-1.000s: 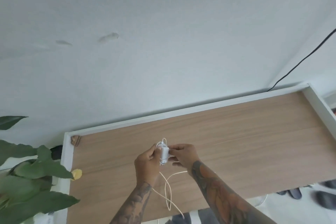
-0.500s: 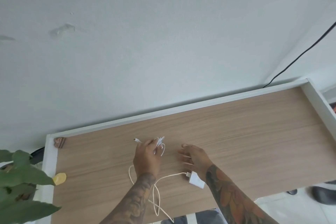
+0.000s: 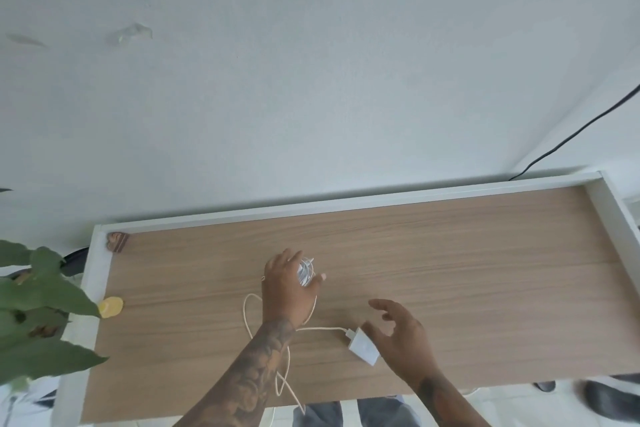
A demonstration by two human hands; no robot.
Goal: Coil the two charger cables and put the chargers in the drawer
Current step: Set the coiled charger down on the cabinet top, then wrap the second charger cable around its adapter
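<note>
My left hand (image 3: pixel 287 291) rests on the wooden desk top (image 3: pixel 450 270) and is closed around a coiled white charger (image 3: pixel 305 273) whose loops show between thumb and fingers. A second white charger plug (image 3: pixel 362 347) lies flat on the desk, its loose white cable (image 3: pixel 249 315) looping left under my left forearm and trailing off the front edge. My right hand (image 3: pixel 401 336) hovers just right of that plug with fingers spread, holding nothing. No drawer is in view.
A white raised rim (image 3: pixel 346 206) borders the desk at the back and sides. A small brown object (image 3: pixel 117 241) sits in the back left corner, a yellow disc (image 3: pixel 110 307) at the left edge. Green plant leaves (image 3: pixel 38 305) crowd the left side. A black wire (image 3: pixel 571 135) runs down the wall.
The coiled charger went from both hands down to the desk under my left hand. My right hand let go and moved right, beside the second charger plug. The camera view shifted.
</note>
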